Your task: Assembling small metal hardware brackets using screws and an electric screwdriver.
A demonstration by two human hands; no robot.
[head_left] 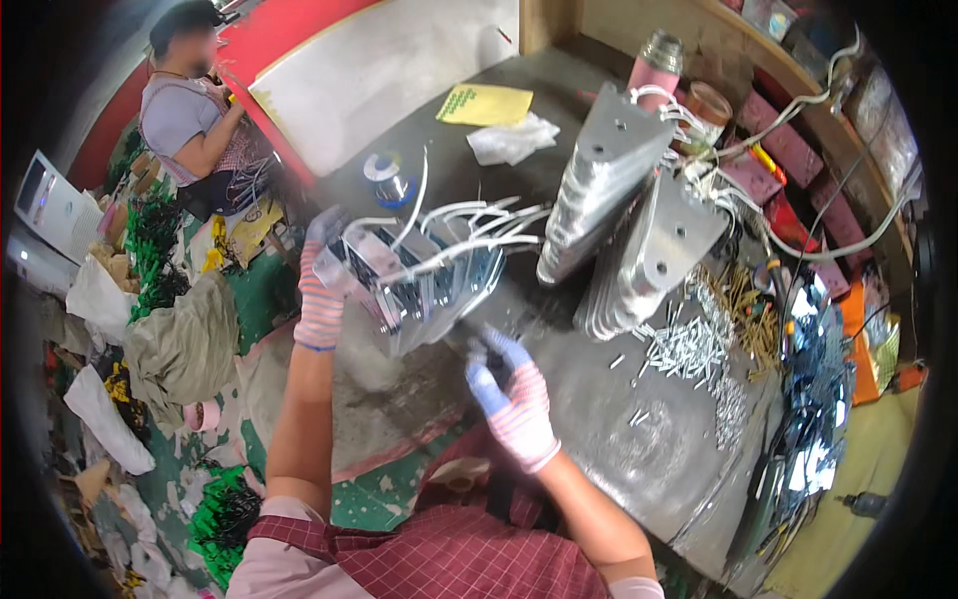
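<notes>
I have my left hand (319,295) up against the left end of a row of wired plates (427,299), which sits toward the left edge of the table (599,439); I can't tell whether that grip is closed on it. My right hand (519,407) is just beside the row's near side, its grip loosely wide, fingertips blurred. Two silver plate stacks (609,160) stand toward the far edge, screws (689,349) heaped nearer the right edge.

On the grey table (574,394) are silvery plates (607,145), a pink flask (653,75) and a green-patterned yellow sheet (507,108); over it, a pink-striped right glove (521,409) with blue fingers (486,387); before it, a maroon, pale-checked apron (469,554).
</notes>
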